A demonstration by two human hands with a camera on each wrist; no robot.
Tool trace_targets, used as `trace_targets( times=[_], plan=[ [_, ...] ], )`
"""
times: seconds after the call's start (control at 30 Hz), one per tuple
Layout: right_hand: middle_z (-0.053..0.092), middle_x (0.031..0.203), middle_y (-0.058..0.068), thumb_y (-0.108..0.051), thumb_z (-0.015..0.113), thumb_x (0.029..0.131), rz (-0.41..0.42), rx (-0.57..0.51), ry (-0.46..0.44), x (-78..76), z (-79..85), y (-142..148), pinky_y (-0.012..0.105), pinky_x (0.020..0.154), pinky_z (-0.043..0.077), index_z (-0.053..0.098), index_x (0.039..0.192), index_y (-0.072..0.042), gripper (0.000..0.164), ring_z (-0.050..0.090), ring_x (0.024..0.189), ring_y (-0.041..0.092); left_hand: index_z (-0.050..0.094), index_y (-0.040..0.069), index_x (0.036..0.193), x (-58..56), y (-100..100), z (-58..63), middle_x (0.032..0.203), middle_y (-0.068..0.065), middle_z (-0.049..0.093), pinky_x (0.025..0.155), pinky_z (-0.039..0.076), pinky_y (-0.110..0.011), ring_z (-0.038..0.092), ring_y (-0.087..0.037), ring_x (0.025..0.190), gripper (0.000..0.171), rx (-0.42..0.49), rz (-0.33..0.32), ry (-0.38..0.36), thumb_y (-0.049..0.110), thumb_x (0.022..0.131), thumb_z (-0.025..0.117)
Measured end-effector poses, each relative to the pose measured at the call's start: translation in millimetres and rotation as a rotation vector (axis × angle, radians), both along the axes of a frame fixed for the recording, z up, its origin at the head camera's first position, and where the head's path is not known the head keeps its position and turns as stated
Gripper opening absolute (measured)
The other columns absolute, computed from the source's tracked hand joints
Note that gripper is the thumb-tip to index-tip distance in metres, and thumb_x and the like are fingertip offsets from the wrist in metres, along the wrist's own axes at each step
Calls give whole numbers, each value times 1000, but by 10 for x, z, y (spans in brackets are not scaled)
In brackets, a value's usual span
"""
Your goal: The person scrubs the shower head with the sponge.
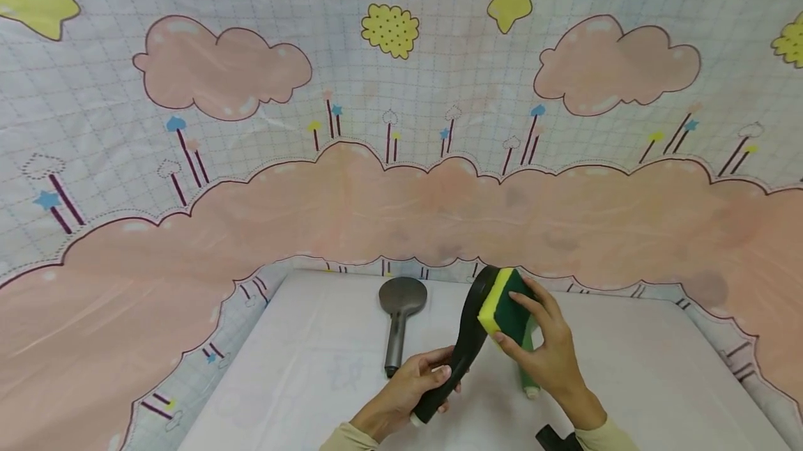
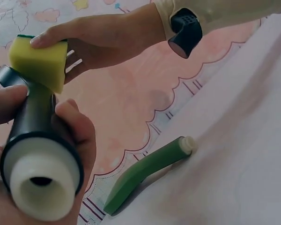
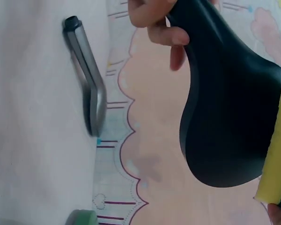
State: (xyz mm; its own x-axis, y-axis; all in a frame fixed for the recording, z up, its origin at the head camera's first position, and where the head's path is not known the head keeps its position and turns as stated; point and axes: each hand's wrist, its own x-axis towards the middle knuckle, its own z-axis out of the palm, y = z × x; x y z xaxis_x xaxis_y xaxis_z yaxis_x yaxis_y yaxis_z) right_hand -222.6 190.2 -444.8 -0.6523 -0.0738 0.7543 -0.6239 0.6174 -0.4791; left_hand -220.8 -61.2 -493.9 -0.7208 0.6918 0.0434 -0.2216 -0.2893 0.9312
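Note:
My left hand [image 1: 410, 388] grips the handle of a black shower head [image 1: 467, 332], holding it tilted above the table. Its pale threaded-looking end [image 2: 44, 187] faces the camera in the left wrist view. My right hand [image 1: 555, 350] pinches a yellow and green sponge [image 1: 511, 304] between thumb and fingers. The sponge's yellow side lies against the shower head near its top. In the right wrist view the broad dark back of the shower head [image 3: 225, 108] fills the middle, with the sponge [image 3: 276, 145] at its edge.
On the white table [image 1: 282, 360] a grey shower head [image 1: 401, 304] lies to the left. A green shower head [image 2: 147, 168] lies behind my right hand. A patterned cloth [image 1: 401, 214] with clouds and stars hangs beyond the table. A black device [image 1: 555, 438] is at the right wrist.

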Motion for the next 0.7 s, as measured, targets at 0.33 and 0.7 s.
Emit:
trace_targets(
  times=[0.33,0.7],
  plan=[
    [43,149,19,-22,89,66,77,3,77,96,-26,-117,7,101,36,62,128,-11,69,37,138,9,39,-7,144,20,17,-32,107,0,62,62,54,-19,63,-5,81,58,1,66,-29,18,98,61],
    [45,143,28,-59,67,85,119,-14,235,116,58,-203,11,105,36,65,121,-5,66,40,138,16,44,2,144,36,36,57,114,-8,67,68,53,-24,65,-12,91,62,-63,237,-49,16,90,72]
  ],
)
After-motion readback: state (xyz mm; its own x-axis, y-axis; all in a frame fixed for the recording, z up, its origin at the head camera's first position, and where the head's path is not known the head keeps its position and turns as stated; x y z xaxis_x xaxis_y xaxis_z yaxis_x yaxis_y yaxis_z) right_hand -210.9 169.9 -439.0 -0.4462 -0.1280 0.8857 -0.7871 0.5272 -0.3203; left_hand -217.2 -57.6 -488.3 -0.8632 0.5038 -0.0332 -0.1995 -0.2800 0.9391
